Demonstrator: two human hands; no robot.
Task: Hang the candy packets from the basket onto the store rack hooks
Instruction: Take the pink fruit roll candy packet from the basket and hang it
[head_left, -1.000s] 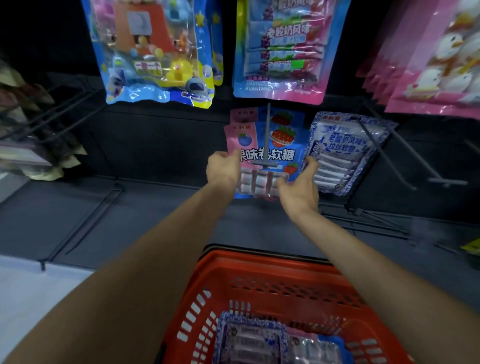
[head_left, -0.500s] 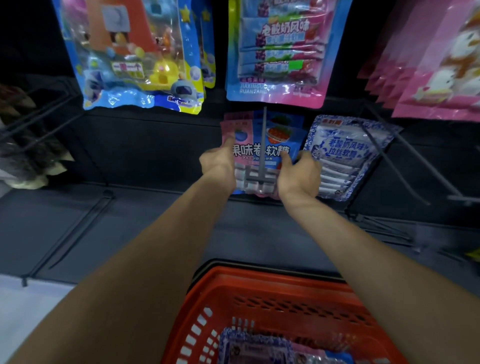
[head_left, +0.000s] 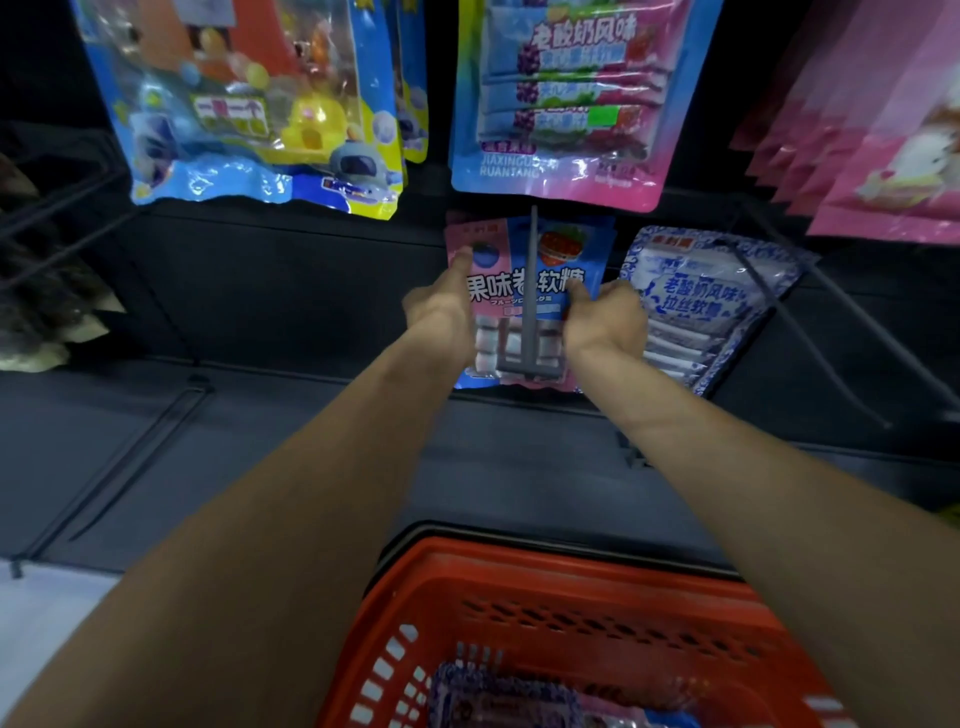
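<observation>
**A:** What fills most of the view?

**B:** The dark store rack (head_left: 291, 291). Below it a red plastic mesh basket (head_left: 571, 608) sits between the person's forearms, and blurred blue-and-white patterned packets (head_left: 498, 696) lie inside.

**A:** And the upper row?

**B:** At the left hangs a big blue see-through toy-candy bag (head_left: 249, 104), its label too blurred to read. Beside it is a glossy blue-to-pink candy bag (head_left: 561, 104) printed 老酸奶风味 at the top and JIAXINGUO RUANTANG near the bottom. At the far right is a row of pink bags (head_left: 883, 171), one behind another.

**A:** Lower down?

**B:** A blue-and-white porcelain-pattern packet (head_left: 696, 306) hangs there, reading 老酸奶风味 and 拉丝软糖. Just left of it is the pink-and-blue candy packet (head_left: 498, 291). It shows a blueberry at upper left and a strawberry at upper right. Its white characters read 果味 and 软糖, and the one between them is crossed by the grey metal hook rod (head_left: 532, 244). The rod runs down the middle of the packet's front to a short crossbar near its lower edge. Whether the packet's hole is threaded on the rod cannot be seen.

**A:** Where are the hands?

**B:** One on each side of that packet. The left hand (head_left: 441, 312) grips its left edge, thumb lying on the front by the blueberry. The right hand (head_left: 605, 322) pinches the right edge, thumb on the front under the last character. The packet is held upright between them, with its face toward the person and the porcelain-pattern packet just beyond the right hand.
</observation>
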